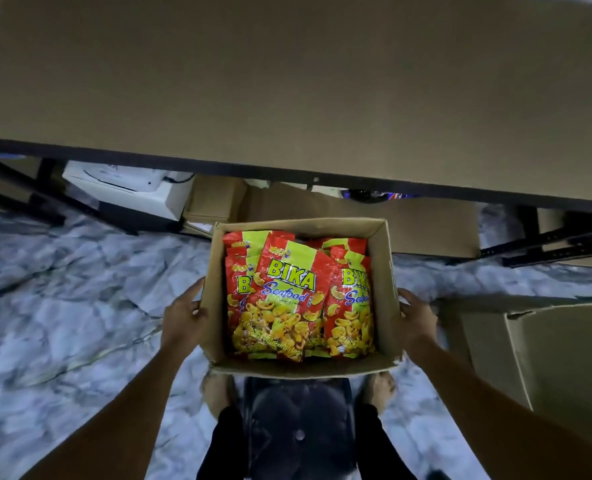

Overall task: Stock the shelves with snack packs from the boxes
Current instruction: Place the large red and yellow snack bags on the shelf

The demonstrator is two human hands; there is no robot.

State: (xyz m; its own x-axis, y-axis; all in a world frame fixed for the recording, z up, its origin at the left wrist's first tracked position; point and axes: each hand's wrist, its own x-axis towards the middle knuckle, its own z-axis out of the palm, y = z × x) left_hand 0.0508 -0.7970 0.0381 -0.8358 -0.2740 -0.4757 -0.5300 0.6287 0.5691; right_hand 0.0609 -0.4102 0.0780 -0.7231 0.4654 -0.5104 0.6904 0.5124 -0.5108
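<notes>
An open cardboard box (380,289) is held in front of me above the floor. It is filled with several red and green Bika Seafood snack packs (284,303) lying in overlapping rows. My left hand (183,315) grips the box's left wall and my right hand (415,315) grips its right wall. A broad brown shelf board (287,88) with a dark front edge spans the top of the view, bare where it shows.
A second open cardboard box (544,348) stands at the right. More cardboard boxes (426,223) and a white box (131,188) sit under the shelf between dark metal legs. The floor (62,306) is marbled blue-grey. My feet show below the held box.
</notes>
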